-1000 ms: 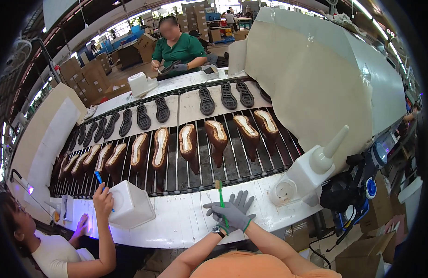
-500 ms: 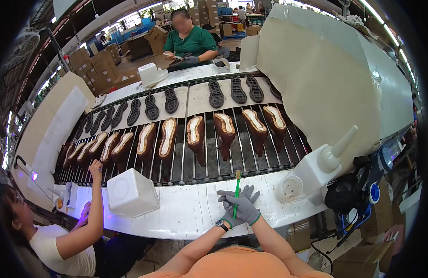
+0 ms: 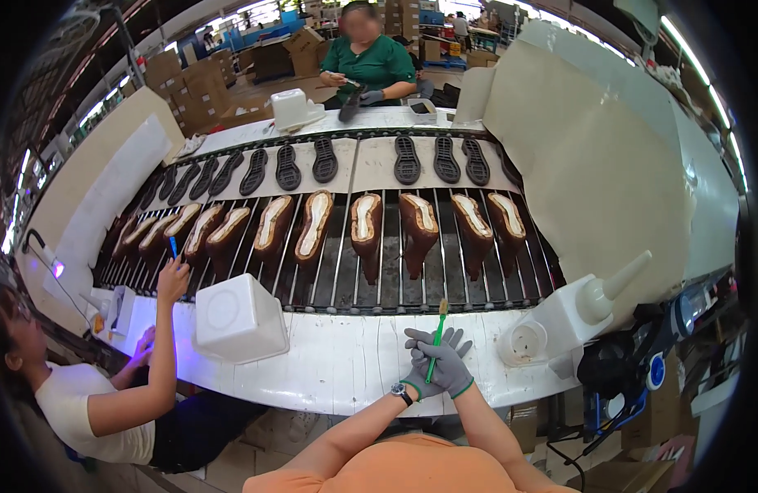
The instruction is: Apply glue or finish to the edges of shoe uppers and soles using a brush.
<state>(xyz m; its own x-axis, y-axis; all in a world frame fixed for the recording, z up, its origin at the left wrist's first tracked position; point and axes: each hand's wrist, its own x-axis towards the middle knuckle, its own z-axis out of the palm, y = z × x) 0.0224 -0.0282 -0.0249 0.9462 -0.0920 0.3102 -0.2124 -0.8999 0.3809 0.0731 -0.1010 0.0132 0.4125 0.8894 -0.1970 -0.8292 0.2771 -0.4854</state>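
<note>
My gloved hands, grey with green cuffs, rest crossed over the near edge of the white table. My right hand (image 3: pixel 451 368) lies on top, holding a green-handled brush (image 3: pixel 437 338) with its tan bristles pointing away from me. Beneath it, my left hand (image 3: pixel 419 381) is partly hidden, its visible fingers stretched out; a watch is on that wrist. Beyond the hands, a row of brown shoe uppers (image 3: pixel 366 226) stands sole-side up on the roller conveyor (image 3: pixel 338 275), their bottoms coated white in the middle. Behind them lies a row of black shoe soles (image 3: pixel 407 160).
A white plastic container (image 3: pixel 239 320) stands left of my hands. At right are a white squeeze bottle (image 3: pixel 588 308) and a small round cup (image 3: pixel 524 342). A co-worker at left holds a blue brush (image 3: pixel 174 246) near the uppers; another in green sits across the conveyor.
The view has shifted, while my hands keep their crossed hold with the brush. The left co-worker's blue brush has come up into clearer sight. The person across now holds a dark sole lower.
</note>
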